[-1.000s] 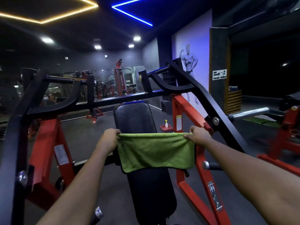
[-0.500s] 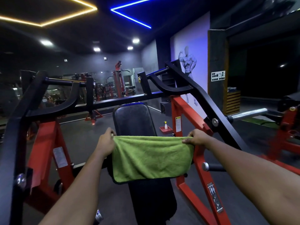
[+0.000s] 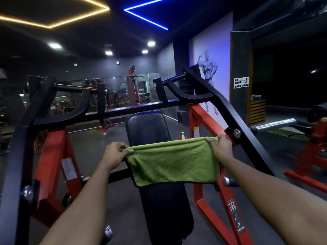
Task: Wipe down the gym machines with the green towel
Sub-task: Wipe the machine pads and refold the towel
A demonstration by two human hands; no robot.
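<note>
The green towel (image 3: 174,162) hangs stretched flat in front of the machine's black back pad (image 3: 147,129), covering its lower half. My left hand (image 3: 115,153) pinches the towel's top left corner. My right hand (image 3: 221,146) grips the top right corner, a little higher, so the top edge slopes up to the right. Below the towel the black seat pad (image 3: 165,211) runs toward me. Whether the towel touches the pad cannot be told.
The machine's black lever arms (image 3: 228,114) and red frame posts (image 3: 53,156) stand on both sides of my arms. A small spray bottle (image 3: 182,135) sits on the floor behind the pad. A chrome weight peg (image 3: 276,123) juts out at right. More machines fill the back.
The towel and both hands have shifted right across the back pad. My right hand has risen a little, tilting the top edge.
</note>
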